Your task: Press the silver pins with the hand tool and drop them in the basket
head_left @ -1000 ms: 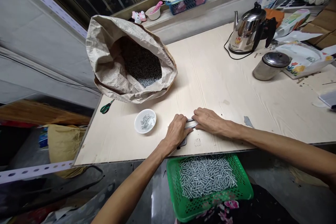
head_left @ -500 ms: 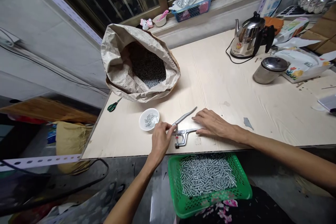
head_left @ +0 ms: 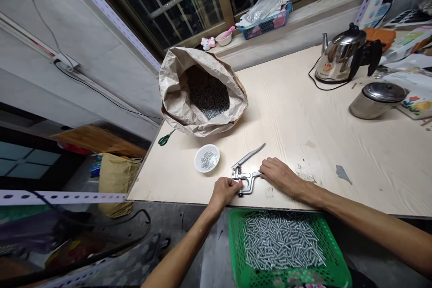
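A pair of silver snap-fastener pliers (head_left: 249,184) lies near the table's front edge, its upper lever raised and its spring showing. My left hand (head_left: 225,192) is closed in a pinch at the jaw, by a small red part. Whatever is between those fingertips is too small to make out. The fingers of my right hand (head_left: 280,174) are closed on the end of the lower handle. Left of the pliers stands a white bowl (head_left: 199,165) with several small silver screw-like pieces. Below the table edge is a green basket (head_left: 236,252) full of similar pieces.
A large woven sack (head_left: 173,85) holding many dark metal pieces stands open at the back left. Green-handled scissors (head_left: 164,140) lie beside it. A steel kettle (head_left: 340,54) and a lidded steel canister (head_left: 374,101) are at the right. A grey scrap (head_left: 343,173) lies nearer.
My left hand has moved from the pliers' upper lever down to the jaw. My right hand has closed on the lower handle's end. The view has shifted to the left.
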Action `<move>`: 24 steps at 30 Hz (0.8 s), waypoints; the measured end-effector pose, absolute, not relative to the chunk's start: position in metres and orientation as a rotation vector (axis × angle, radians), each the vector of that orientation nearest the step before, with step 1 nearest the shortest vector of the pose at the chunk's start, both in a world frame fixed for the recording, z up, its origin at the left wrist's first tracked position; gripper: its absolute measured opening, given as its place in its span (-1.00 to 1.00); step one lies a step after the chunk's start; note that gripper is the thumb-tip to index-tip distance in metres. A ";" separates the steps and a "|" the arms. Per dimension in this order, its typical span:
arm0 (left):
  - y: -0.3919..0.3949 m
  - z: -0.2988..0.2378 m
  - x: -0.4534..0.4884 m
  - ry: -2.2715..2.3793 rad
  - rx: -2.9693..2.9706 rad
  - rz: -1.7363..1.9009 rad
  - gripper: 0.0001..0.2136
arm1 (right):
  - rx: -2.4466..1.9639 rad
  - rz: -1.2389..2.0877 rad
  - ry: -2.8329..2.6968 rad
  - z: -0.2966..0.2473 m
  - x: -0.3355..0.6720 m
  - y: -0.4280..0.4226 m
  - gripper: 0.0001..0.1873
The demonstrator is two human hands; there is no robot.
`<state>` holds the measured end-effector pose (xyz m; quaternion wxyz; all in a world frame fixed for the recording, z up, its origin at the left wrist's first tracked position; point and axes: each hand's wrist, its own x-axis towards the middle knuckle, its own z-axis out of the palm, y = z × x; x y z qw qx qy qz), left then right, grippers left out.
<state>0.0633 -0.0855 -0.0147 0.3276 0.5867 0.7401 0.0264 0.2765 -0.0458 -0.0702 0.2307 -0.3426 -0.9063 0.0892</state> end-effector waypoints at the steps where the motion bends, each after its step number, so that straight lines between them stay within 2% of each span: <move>1: -0.088 -0.016 0.064 1.972 1.565 0.142 -0.73 | -0.929 0.237 -2.485 -0.072 0.276 -0.046 -0.84; 4: -0.089 -0.018 0.065 2.034 1.629 0.256 -0.78 | -0.884 0.234 -2.481 -0.074 0.275 -0.044 -0.83; 9: -0.071 -0.010 0.047 1.785 1.033 0.232 -0.70 | -0.900 0.273 -2.446 -0.073 0.275 -0.043 -0.79; 11: -0.074 -0.003 0.039 1.801 0.986 0.284 -0.70 | -0.912 0.296 -2.447 -0.073 0.276 -0.043 -0.80; 15: -0.112 0.022 0.048 1.825 1.230 0.376 -0.72 | -0.915 0.343 -2.473 -0.070 0.276 -0.042 -0.81; 19: -0.127 0.045 0.061 1.735 1.738 0.245 -0.76 | -0.917 0.412 -2.484 -0.065 0.278 -0.041 -0.81; 22: -0.091 0.046 0.048 2.166 1.920 0.206 -0.71 | -0.917 0.400 -2.489 -0.064 0.278 -0.042 -0.80; 24: -0.056 0.039 0.034 2.342 1.888 0.048 -0.73 | -0.916 0.382 -2.488 -0.064 0.278 -0.042 -0.81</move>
